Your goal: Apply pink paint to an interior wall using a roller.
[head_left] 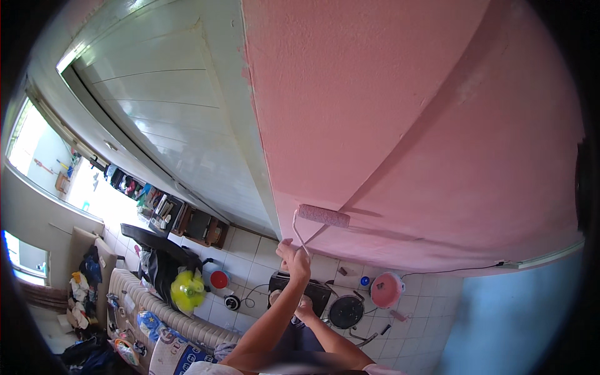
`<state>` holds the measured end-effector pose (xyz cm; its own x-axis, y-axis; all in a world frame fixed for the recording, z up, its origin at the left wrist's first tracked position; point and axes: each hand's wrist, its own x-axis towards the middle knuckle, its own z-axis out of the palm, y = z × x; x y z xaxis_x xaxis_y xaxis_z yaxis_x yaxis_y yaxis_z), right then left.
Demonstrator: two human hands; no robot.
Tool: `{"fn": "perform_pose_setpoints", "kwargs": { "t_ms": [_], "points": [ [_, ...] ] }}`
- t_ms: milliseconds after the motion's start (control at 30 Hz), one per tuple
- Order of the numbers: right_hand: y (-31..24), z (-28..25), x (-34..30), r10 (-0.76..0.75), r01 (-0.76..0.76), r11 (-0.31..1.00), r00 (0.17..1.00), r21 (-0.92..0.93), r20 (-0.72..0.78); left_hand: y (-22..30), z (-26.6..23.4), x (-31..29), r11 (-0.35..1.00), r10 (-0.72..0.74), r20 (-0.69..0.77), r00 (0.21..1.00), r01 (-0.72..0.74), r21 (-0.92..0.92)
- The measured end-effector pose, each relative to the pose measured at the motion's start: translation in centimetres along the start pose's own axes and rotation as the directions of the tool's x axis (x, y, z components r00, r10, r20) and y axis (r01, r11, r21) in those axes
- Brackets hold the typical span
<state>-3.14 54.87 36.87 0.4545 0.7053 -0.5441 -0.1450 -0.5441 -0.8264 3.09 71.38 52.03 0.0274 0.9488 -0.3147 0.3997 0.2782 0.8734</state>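
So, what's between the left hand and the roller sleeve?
In the head view, a thin bent rod runs from the left hand to the roller sleeve.

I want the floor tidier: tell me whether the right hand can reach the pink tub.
Likely not: the right hand seems busy, perhaps helping hold the roller, and the pink tub sits on the floor beyond a round black object.

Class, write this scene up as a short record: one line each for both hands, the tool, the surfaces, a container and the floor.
Left hand: on the handle of the paint roller
Right hand: lower, nearer the body; grip unclear
Tool: paint roller, contact with wall unclear
Wall: pink, beside a pale door
Container: round, pink inside, on the floor
Floor: pale tiles
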Motion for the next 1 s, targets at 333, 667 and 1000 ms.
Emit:
{"fn": "perform_pose_setpoints", "kwargs": {
  "t_ms": [333,667,1000],
  "points": [
    [0.0,1.3,-1.3,-0.042,0.025,0.998,0.961,-0.065,-0.274,2.2,2.2,0.5,0.992,0.008,-0.167,0.986,-0.030,-0.125],
    [-3.8,2.5,-1.2,-0.129,0.100,0.986,0.963,-0.132,-0.236,7.1,-0.6,0.7,0.956,0.063,-0.213,0.975,-0.120,-0.267],
    [-6.4,3.9,-4.3,0.095,-0.106,0.966,0.994,-0.237,-0.056,2.0,-1.4,0.3,0.990,0.072,-0.210,0.975,-0.045,0.134]
  ]
}}
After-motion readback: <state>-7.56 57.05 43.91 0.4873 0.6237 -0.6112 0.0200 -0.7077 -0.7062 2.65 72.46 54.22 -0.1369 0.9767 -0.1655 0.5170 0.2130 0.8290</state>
